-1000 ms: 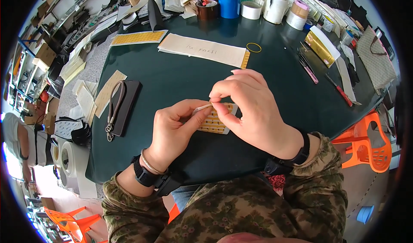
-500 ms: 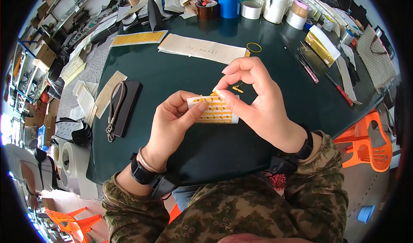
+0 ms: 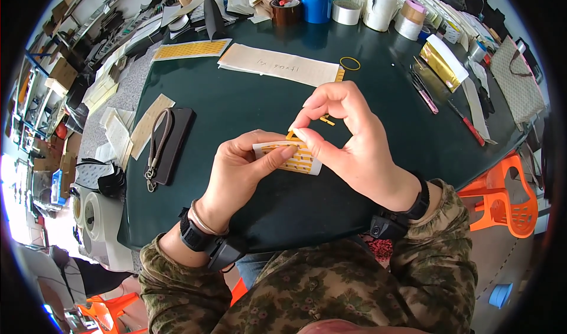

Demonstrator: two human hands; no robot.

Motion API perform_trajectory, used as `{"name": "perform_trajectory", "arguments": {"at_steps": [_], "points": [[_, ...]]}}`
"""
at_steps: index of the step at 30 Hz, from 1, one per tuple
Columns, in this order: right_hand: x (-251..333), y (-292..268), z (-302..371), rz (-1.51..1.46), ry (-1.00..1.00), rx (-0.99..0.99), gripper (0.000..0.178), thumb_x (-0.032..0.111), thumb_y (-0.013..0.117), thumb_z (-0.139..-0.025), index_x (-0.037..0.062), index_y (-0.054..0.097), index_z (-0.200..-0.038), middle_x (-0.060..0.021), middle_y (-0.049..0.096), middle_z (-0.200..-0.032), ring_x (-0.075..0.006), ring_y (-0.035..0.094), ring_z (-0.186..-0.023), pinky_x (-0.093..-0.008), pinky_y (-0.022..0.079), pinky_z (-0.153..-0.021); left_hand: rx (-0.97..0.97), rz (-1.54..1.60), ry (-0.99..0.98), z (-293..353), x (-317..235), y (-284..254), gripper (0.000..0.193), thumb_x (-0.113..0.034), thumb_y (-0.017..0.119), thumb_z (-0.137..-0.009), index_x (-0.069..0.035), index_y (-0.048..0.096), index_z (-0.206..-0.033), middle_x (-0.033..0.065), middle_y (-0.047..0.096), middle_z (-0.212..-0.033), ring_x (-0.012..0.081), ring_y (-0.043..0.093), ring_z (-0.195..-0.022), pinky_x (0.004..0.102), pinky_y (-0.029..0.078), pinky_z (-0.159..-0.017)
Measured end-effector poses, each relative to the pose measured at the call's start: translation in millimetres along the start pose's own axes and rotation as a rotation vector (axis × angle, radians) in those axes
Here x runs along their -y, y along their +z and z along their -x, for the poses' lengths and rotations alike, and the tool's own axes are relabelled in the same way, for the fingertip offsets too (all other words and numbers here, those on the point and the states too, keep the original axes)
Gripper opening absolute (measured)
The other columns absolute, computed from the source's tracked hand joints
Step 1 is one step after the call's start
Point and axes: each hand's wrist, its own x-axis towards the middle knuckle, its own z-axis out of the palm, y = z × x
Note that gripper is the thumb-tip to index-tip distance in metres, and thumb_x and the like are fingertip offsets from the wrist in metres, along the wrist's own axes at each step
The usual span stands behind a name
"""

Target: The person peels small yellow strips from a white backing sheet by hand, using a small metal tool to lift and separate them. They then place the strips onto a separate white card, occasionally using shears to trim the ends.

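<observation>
Now holding the small white rectangular sheet with rows of yellow strips a touch lower than a moment ago, clamping it in the left hand between the thumb on the front and the index finger behind. Also reaching further across the rows with that left thumb, closer to the other hand's fingertips.

With the right hand, pinching a thin yellow paper-like piece between thumb and index fingertips, right at the sheet's upper edge, other fingers loosely curled. Can't tell if fully free or stuck at one end. Reads like peeling in progress tbh, and with better support close to the pinch now, so probably less bending of the sheet.

Not seeing the whitish fold between the fingertips anymore. Also spotting loose yellow bits just beyond the right thumb, apparently on the dark green smooth tabletop, basically same spot as before.
</observation>
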Motion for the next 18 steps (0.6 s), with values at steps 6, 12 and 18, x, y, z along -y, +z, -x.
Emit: {"name": "perform_trajectory", "arguments": {"at_steps": [6, 12, 18], "points": [[-1, -2, -2, -0.079, 0.055, -0.023, 0.034, -0.006, 0.063, -0.08, 0.0032, 0.044, -0.107, -0.0065, 0.06, -0.092, -0.012, 0.061, -0.09, -0.0264, 0.044, -0.087, -0.015, -0.04, 0.037, 0, -1, 2, 0.011, -0.006, 0.067, -0.086, -0.001, 0.069, -0.096, 0.0031, 0.066, -0.09, 0.0092, 0.061, -0.082, 0.0226, 0.048, -0.076], [0, -6, -3, -0.061, 0.032, -0.037, 0.033, -0.005, 0.063, -0.081, 0.0028, 0.044, -0.108, -0.0063, 0.06, -0.092, -0.0114, 0.06, -0.089, -0.0261, 0.044, -0.086, -0.019, -0.033, 0.022, -2, 2, -3, 0.015, -0.008, 0.066, -0.087, 0.0, 0.068, -0.1, 0.0043, 0.066, -0.093, 0.0094, 0.062, -0.084, 0.0238, 0.053, -0.078], [-1, -14, -7, -0.054, -0.003, -0.128, 0.033, -0.004, 0.063, -0.083, 0.0021, 0.043, -0.109, -0.0061, 0.061, -0.092, -0.011, 0.059, -0.09, -0.0264, 0.044, -0.085, -0.093, -0.008, 0.022, -3, 2, -4, 0.018, -0.011, 0.067, -0.087, 0.001, 0.067, -0.101, 0.0058, 0.068, -0.095, 0.0098, 0.063, -0.084, 0.0237, 0.052, -0.078]]}}
